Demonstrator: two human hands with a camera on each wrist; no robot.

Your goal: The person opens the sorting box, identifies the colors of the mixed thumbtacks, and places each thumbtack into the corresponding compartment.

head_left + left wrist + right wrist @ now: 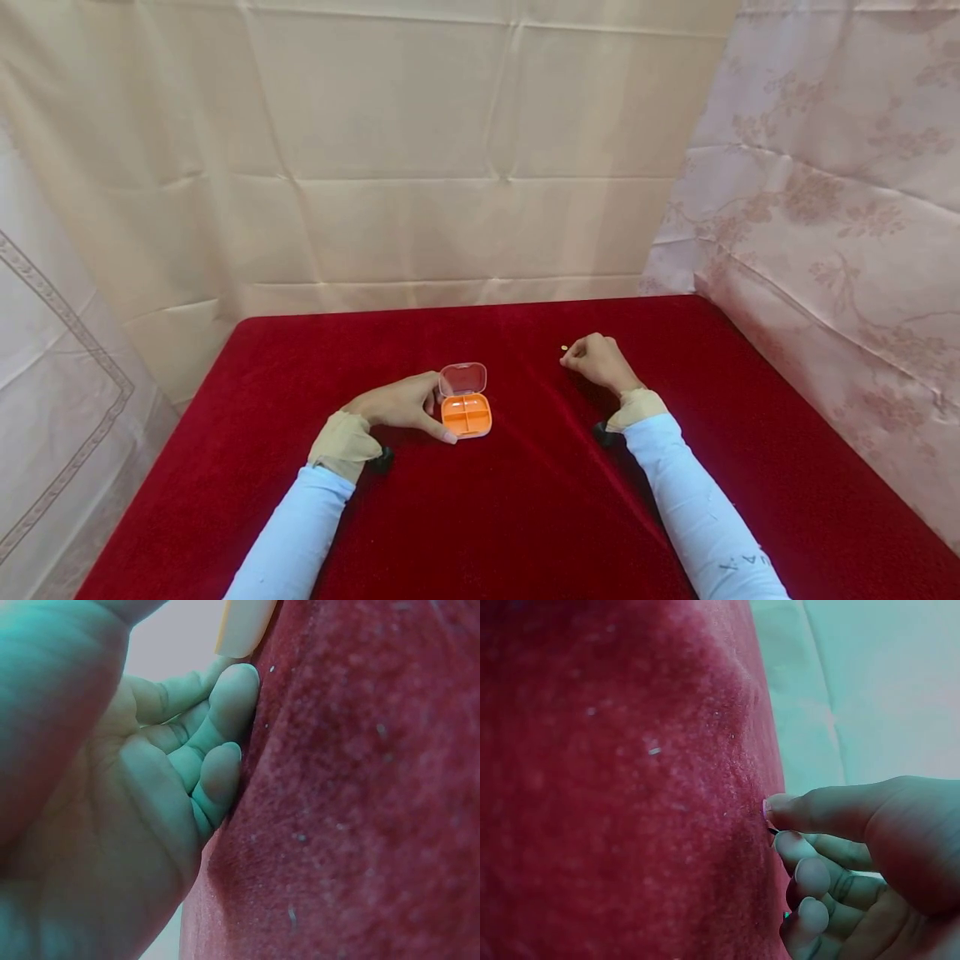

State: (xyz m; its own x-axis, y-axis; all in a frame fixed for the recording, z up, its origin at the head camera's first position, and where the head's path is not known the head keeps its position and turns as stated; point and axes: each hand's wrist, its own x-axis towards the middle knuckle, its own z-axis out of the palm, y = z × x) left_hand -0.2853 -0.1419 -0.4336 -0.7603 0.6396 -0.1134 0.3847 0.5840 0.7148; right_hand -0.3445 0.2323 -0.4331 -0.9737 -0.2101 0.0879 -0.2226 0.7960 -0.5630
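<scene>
An orange pill box (467, 416) with several compartments stands on the red cloth, its clear lid (462, 379) raised at the back. My left hand (401, 406) holds the box from the left, thumb along its front edge and fingers at its back left. A pale, orange-edged part of the box (246, 628) shows at the top of the left wrist view. On the right, my right hand (597, 362) is low at the cloth, thumb and index finger pinching a small dark thing (772, 832); its kind is too small to tell. A tiny yellow piece (564, 347) lies just beyond these fingertips.
Red velvety cloth (480, 517) covers the table. Beige curtain (450, 167) hangs behind its far edge, with a flowered curtain (840, 208) along the right and a pale one (52, 358) on the left. Slight folds run through the cloth near the right forearm.
</scene>
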